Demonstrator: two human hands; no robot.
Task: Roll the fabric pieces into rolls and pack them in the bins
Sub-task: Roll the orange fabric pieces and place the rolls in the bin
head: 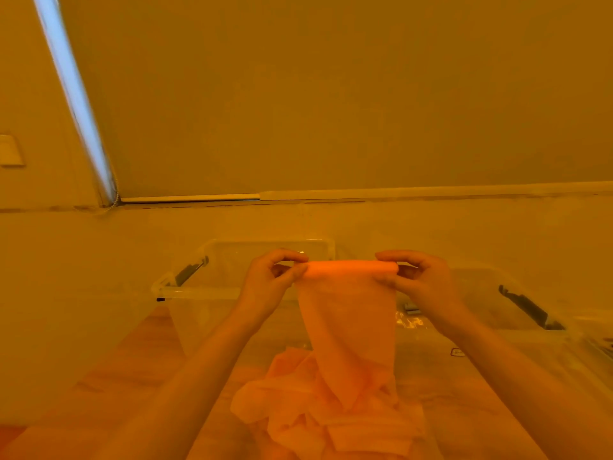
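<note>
Both hands are raised above the desk (132, 360), each pinching 1 end of a partly rolled strip (348, 327) of orange fabric. The left hand (268, 283) has its fingers (292, 257) clamped on the left end of the roll (351, 269), thumb below and fingertips on top; the right hand (421, 280) grips the right end the same way. Between the fingers the roll lies level, and the unrolled strip hangs straight down from it into a loose pile (328, 416) of the same fabric on the desk, below and nearer than the fingers.

Beyond the fingers stand 2 clear bins: 1 (199, 290) behind the left hand with a dark latch, another (497, 293) behind the right. Past them a pale wall (331, 94) rises, with a bright slit (73, 94) of daylight at upper left and a wall plate (10, 151) at the far left. Everything is tinted amber.
</note>
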